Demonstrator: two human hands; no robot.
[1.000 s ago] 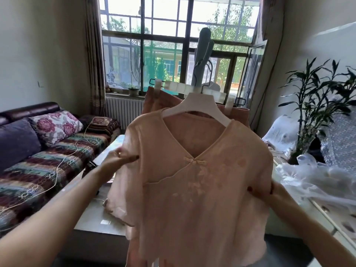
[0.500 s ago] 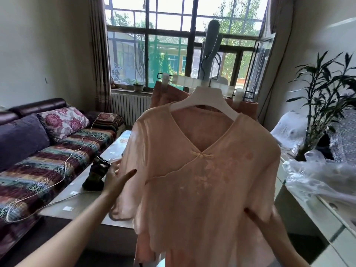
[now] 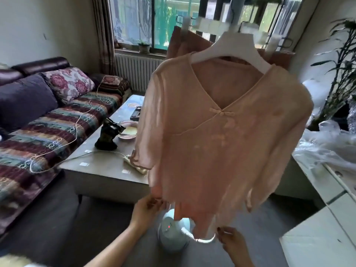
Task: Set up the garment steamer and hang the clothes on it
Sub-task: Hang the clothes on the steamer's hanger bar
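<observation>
A pink V-neck blouse (image 3: 221, 135) hangs on a white hanger (image 3: 237, 47) from the steamer's pole, in front of the window. Behind it another pink-orange garment (image 3: 179, 45) is clipped to the rack. The steamer's pale blue base (image 3: 171, 236) stands on the floor under the clothes. My left hand (image 3: 148, 208) pinches the blouse's lower left hem. My right hand (image 3: 232, 242) is low at the right, its curled fingertips at the edge of the hanging pink fabric; whether they grip it is not visible.
A grey coffee table (image 3: 104, 170) to the left carries a power strip (image 3: 134, 166), a white cable, a dark object (image 3: 107, 137) and a bowl (image 3: 128, 131). A striped sofa (image 3: 48, 132) lies beyond it. White cabinets (image 3: 327, 189) with plastic bags and a plant stand at the right.
Both my hands have slid down from the blouse's sleeves and sides to its bottom hem. The view has tilted down, and the steamer base now shows.
</observation>
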